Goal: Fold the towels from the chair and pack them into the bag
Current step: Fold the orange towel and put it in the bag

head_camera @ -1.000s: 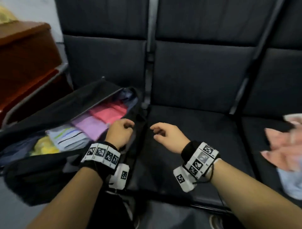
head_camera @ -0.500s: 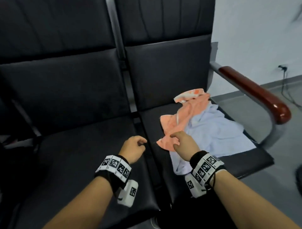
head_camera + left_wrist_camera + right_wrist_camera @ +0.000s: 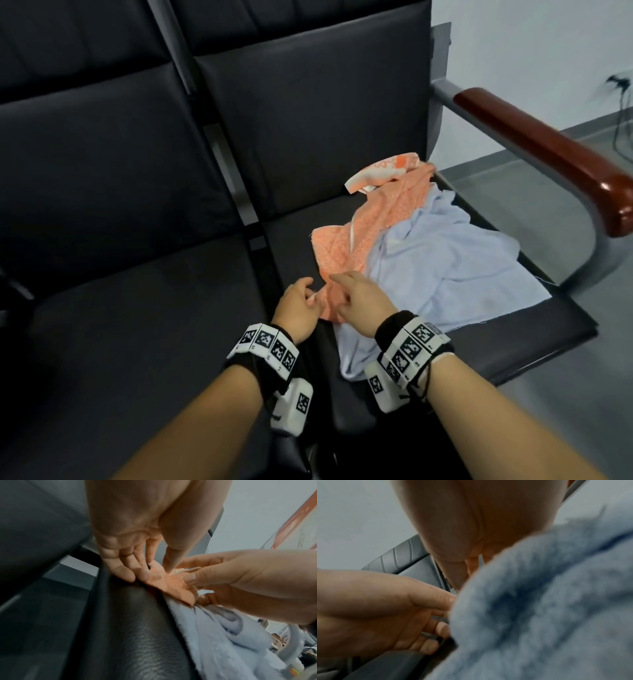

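Observation:
A crumpled orange towel lies on the right-hand black seat, partly over a pale blue towel. Both hands meet at the orange towel's near left corner. My left hand pinches that corner between thumb and fingers, as the left wrist view shows at the orange towel. Right beside it, my right hand holds the same edge, one finger on top and others curled under. In the right wrist view the blue towel fills the foreground and hides my right fingertips. The bag is out of view.
A metal armrest with a red-brown wooden top borders the right seat. The middle black seat lies to the left, with a gap and frame bar between seats. Grey floor and a wall cable are at the far right.
My view swung right, away from the bag, to the right seat. Both hands moved forward onto the orange towel's near corner and took hold of it.

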